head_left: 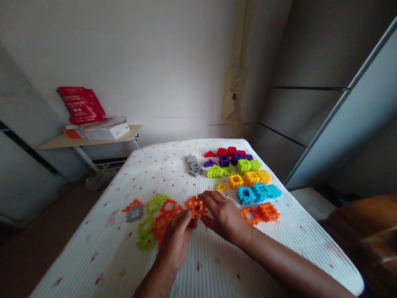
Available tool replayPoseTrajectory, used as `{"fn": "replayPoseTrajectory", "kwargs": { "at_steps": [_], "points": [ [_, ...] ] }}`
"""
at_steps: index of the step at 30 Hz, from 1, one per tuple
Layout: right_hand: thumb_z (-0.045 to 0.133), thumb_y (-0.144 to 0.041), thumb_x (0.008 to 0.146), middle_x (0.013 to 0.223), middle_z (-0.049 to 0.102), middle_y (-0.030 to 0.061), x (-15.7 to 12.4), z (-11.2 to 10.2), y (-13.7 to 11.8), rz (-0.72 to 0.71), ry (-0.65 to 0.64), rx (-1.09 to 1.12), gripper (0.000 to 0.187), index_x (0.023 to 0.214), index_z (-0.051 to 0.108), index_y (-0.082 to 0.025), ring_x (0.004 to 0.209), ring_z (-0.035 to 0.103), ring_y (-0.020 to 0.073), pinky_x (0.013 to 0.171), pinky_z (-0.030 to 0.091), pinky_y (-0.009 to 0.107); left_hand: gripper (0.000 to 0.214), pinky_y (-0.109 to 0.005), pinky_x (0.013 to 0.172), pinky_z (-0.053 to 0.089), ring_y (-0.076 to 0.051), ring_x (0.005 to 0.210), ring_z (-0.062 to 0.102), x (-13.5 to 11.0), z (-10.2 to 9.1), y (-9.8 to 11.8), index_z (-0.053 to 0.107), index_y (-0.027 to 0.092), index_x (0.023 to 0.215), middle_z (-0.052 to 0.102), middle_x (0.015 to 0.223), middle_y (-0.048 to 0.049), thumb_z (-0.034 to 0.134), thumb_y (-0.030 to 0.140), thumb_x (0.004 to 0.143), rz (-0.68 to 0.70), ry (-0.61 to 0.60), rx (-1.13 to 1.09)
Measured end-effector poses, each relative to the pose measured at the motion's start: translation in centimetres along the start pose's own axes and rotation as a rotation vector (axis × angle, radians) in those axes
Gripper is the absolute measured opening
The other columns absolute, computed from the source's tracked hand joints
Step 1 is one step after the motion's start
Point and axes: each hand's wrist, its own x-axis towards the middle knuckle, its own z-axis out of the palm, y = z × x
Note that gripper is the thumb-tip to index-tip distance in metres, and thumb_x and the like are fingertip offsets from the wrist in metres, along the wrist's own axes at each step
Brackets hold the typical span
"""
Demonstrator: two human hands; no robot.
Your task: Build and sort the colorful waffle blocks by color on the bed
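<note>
Left hand (pixel 176 236) and right hand (pixel 221 215) both pinch one orange waffle block (pixel 195 207). Joined orange and green blocks (pixel 155 219) lie beside it on the white bedspread (pixel 217 265).

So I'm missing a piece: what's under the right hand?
Only the orange block shows, held between the right hand and left hand; white bedcover lies around. Anything beneath the palm is hidden.

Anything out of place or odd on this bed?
Nothing spilled. One yellow piece lies loose beside the colour-sorted rows, a grey cluster sits apart. The left hand pinches an orange piece; the right hand touches it.
</note>
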Motion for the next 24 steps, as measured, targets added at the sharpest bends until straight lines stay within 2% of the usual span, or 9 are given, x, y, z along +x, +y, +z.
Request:
{"fn": "replayPoseTrajectory", "kwargs": {
  "at_steps": [4, 7, 11, 14, 18, 24],
  "points": [
    [0.060, -0.020, 0.079, 0.119, 0.058, 0.0137, -1.2, -1.3, 0.5, 0.001, 0.014, 0.054, 0.050, 0.126, 0.046, -0.017, 0.107, 0.055, 0.0243, 0.088, 0.049, 0.038, 0.030, -0.028, 0.069, 0.044, -0.015, 0.077, 0.054, -0.4, -0.5, -0.2, 0.069, 0.016, 0.087, 0.063, 0.083, -0.0046, 0.070, 0.041, 0.069, 0.000, -0.046, 0.093],
    [0.063, -0.022, 0.078, 0.120, 0.058, 0.0119, -3.3, -4.2, 2.5, 0.058, -0.001, 0.099, 0.056, 0.131, 0.042, -0.020, 0.108, 0.055, 0.0229, 0.089, 0.049, 0.037, 0.043, -0.027, 0.072, 0.044, -0.016, 0.079, 0.055, -0.1, -1.7, -0.2, 0.068, 0.017, 0.100, 0.064, 0.085, -0.0052, 0.069, 0.046, 0.069, 0.008, -0.007, 0.200],
    [0.064, -0.022, 0.078, 0.116, 0.060, 0.0102, -7.6, -9.4, 6.5, 0.161, -0.095, 0.007, 0.052, 0.128, 0.048, -0.022, 0.102, 0.058, 0.0215, 0.087, 0.049, 0.036, 0.044, -0.027, 0.067, 0.046, -0.016, 0.075, 0.056, 0.7, -3.0, -0.2, 0.071, 0.015, 0.091, 0.065, 0.080, -0.0064, 0.073, 0.048, 0.061, 0.022, 0.065, 0.173],
    [0.064, -0.020, 0.077, 0.109, 0.063, 0.0087, -10.8, -12.1, 9.2, 0.254, -0.130, -0.043, 0.052, 0.127, 0.050, -0.022, 0.085, 0.061, 0.0168, 0.077, 0.052, 0.031, 0.040, -0.026, 0.064, 0.047, -0.016, 0.074, 0.056, 1.0, -3.0, -0.3, 0.072, 0.016, 0.083, 0.066, 0.078, -0.0063, 0.077, 0.045, 0.056, 0.020, 0.096, 0.132],
    [0.064, -0.018, 0.074, 0.103, 0.064, 0.0075, -13.3, -12.5, 11.2, 0.361, -0.165, -0.046, 0.051, 0.123, 0.053, -0.021, 0.077, 0.060, 0.0144, 0.071, 0.052, 0.029, 0.038, -0.026, 0.064, 0.049, -0.016, 0.074, 0.057, 1.3, -2.7, -0.7, 0.071, 0.017, 0.081, 0.067, 0.077, -0.0056, 0.078, 0.044, 0.055, 0.017, 0.084, 0.127],
    [0.062, -0.013, 0.071, 0.105, 0.064, 0.0077, -13.7, -10.8, 12.4, 0.423, -0.159, -0.009, 0.053, 0.122, 0.054, -0.022, 0.079, 0.061, 0.0148, 0.074, 0.051, 0.030, 0.040, -0.025, 0.059, 0.049, -0.016, 0.070, 0.056, 1.8, -3.2, -1.0, 0.071, 0.017, 0.080, 0.066, 0.076, -0.0055, 0.080, 0.045, 0.053, 0.000, 0.097, 0.126]
  ]
}}
